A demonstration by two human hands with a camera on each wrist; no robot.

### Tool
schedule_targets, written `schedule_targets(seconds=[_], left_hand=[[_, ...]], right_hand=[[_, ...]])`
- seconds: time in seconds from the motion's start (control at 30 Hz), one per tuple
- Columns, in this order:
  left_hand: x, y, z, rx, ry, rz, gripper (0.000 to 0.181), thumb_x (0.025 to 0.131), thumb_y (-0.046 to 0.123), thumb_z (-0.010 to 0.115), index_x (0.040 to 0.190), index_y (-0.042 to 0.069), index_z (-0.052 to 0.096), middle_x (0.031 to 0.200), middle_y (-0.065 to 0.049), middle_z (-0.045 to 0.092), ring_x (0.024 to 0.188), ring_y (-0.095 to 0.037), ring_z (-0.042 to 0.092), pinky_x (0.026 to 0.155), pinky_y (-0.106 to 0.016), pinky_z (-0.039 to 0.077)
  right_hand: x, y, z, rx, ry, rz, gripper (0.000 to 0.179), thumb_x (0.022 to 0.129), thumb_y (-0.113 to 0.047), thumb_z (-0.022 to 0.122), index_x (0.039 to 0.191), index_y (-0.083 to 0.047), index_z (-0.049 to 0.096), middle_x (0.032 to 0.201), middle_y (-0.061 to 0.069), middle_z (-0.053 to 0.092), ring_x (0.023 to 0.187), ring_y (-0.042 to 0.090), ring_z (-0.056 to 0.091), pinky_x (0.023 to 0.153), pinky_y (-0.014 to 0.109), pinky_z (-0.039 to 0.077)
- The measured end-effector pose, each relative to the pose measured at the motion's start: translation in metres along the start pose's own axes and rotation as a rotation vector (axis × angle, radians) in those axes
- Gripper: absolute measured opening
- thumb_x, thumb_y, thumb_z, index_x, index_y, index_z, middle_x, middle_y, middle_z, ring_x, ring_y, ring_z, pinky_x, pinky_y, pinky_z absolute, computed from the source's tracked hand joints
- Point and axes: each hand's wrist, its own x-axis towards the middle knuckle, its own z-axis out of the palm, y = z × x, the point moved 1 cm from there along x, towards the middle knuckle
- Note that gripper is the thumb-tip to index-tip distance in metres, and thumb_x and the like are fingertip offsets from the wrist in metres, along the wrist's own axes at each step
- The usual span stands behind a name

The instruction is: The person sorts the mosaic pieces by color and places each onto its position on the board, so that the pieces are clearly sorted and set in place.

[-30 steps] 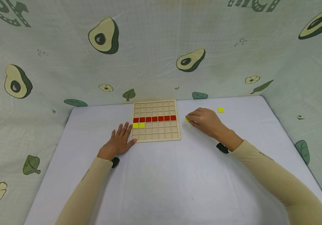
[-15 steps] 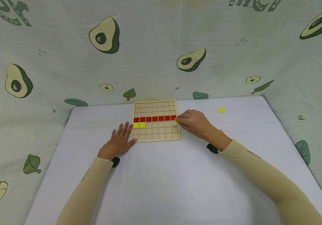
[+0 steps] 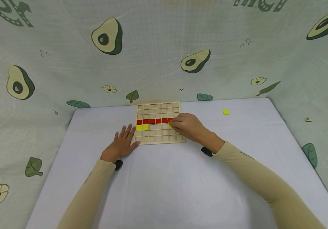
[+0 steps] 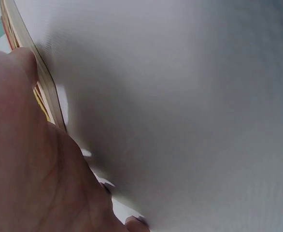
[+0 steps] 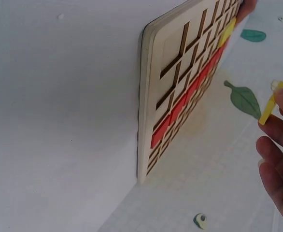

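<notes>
A wooden grid board (image 3: 161, 139) lies at the back of the table, with a row of red square tiles (image 3: 151, 121) across its middle. Two yellow tiles (image 3: 142, 127) fill the left cells of the row just below. My right hand (image 3: 189, 126) pinches another yellow tile (image 5: 272, 104) between thumb and fingers, over the right part of the board. In the right wrist view that tile is held on edge, apart from the board. My left hand (image 3: 121, 144) lies flat with spread fingers, its fingertips and thumb at the board's left edge.
One loose yellow tile (image 3: 226, 112) lies on the white tabletop (image 3: 164, 184) at the back right. Behind the table hangs a pale curtain (image 3: 152, 38) printed with avocados and leaves.
My right hand has carried the yellow tile leftward, from the table beside the board to over the board's right columns. The left hand has stayed in place.
</notes>
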Motion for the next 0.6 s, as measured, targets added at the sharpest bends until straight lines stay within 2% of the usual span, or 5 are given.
schedule_targets(seconds=[0.37,0.6], left_hand=[[0.007,-0.005,0.005,0.002,0.007,-0.002,0.088,0.108,0.053,0.047,0.171,0.008,0.003,0.178,-0.018,-0.006,0.163,-0.044,-0.009,0.128,-0.066,-0.002],[0.006,-0.006,0.006,-0.007,0.008,-0.006,0.089,0.108,0.052,0.048,0.171,0.008,0.003,0.178,-0.019,-0.006,0.162,-0.044,-0.009,0.128,-0.066,-0.003]], right_hand=[[0.011,-0.003,0.010,0.021,-0.061,0.034,0.019,0.091,-0.006,0.083,0.110,-0.005,0.082,0.106,0.006,0.081,0.100,0.024,0.074,0.090,0.035,0.061],[0.018,-0.004,0.019,0.043,-0.062,0.057,0.020,0.091,-0.007,0.084,0.110,-0.005,0.083,0.107,0.006,0.081,0.103,0.024,0.075,0.094,0.037,0.060]])
